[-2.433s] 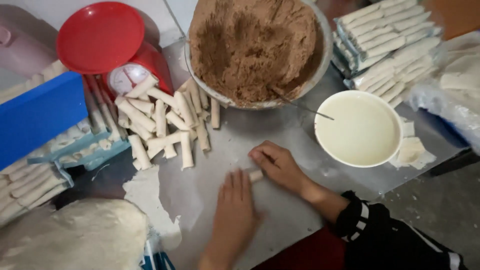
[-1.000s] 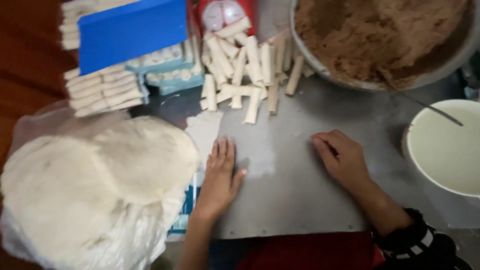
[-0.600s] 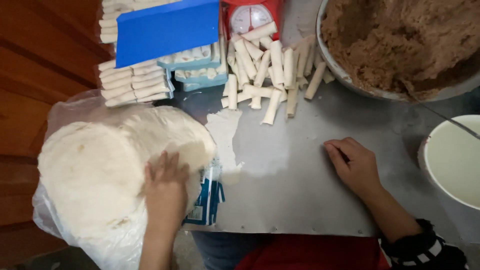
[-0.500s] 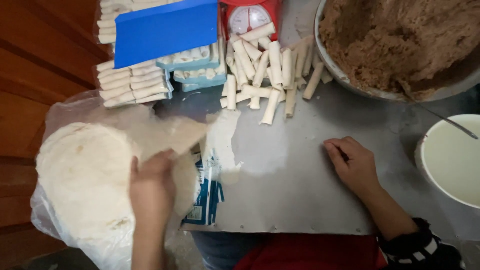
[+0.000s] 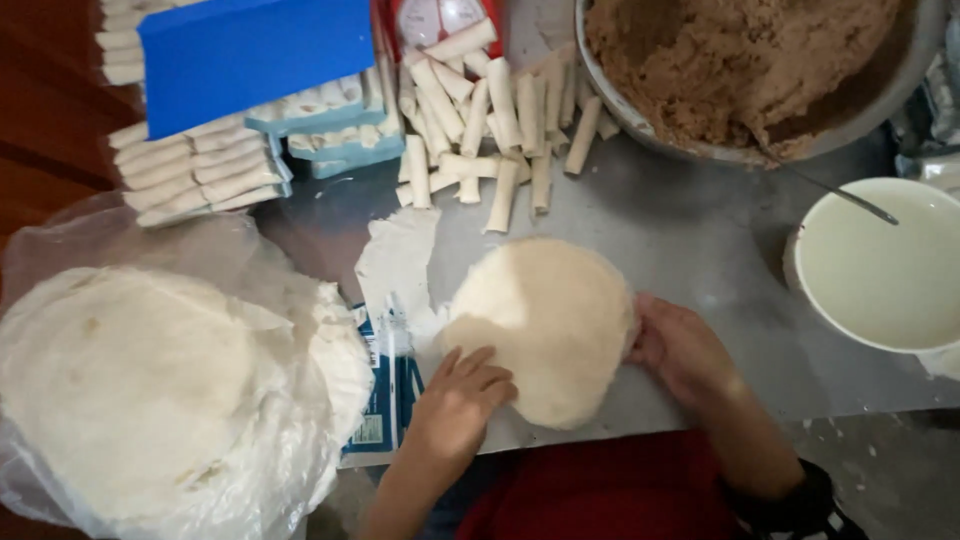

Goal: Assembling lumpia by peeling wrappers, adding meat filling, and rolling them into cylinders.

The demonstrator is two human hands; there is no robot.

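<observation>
A round, pale wrapper sheet (image 5: 540,325) is laid flat on the grey counter (image 5: 700,240), and all places are given from it. The left hand (image 5: 462,395) is set palm down at its lower left edge, the forearm rising from the bottom of the view; its fingers (image 5: 480,365) are spread loosely and rest on the sheet, not clenched. The right hand (image 5: 685,350) is held at the sheet's right edge, the wrist bent inward, the fingers curled against the rim; whether the edge is pinched cannot be told. To the left of the sheet a stack of wrappers (image 5: 150,380) is seen on clear plastic, with a blue-and-white packet (image 5: 385,395) between. Above the sheet a heap of finished rolls (image 5: 490,120) is piled, and further upper left more rolls are packed in trays beneath a blue lid (image 5: 255,50). To the upper right a metal bowl of brown filling (image 5: 760,60) is placed, and to the right a white bowl of pale liquid (image 5: 880,265).
</observation>
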